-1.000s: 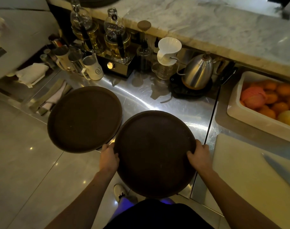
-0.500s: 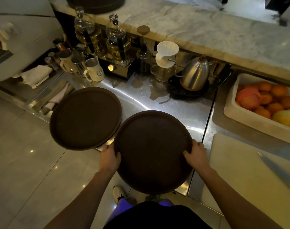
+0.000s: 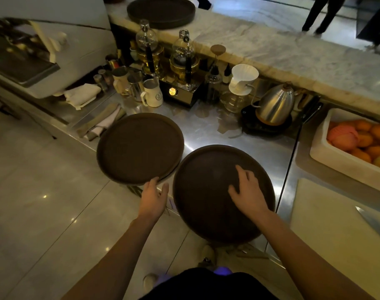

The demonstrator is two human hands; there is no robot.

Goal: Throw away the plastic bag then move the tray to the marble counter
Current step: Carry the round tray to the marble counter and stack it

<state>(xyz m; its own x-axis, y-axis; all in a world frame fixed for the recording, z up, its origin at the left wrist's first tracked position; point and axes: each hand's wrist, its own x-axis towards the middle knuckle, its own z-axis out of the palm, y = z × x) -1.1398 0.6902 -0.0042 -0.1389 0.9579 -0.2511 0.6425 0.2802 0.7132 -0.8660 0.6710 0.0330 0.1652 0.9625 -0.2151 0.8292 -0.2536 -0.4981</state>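
Two round dark brown trays lie on the steel worktop: the left tray and the near tray, which overhangs the front edge. My right hand rests flat on top of the near tray, fingers spread. My left hand is open at the near rim of the left tray, fingertips touching it, holding nothing. A third dark tray sits on the marble counter at the back. No plastic bag is in view.
Siphon brewers, pitchers, a dripper and a steel kettle line the back of the worktop. A white tub of fruit and a cutting board with a knife are right. People's legs stand beyond the counter.
Both hands let go of the near tray's rim. My right hand moved onto the tray's top; my left hand shifted left to the other tray's edge. The view tilted up, showing the counter's tray.
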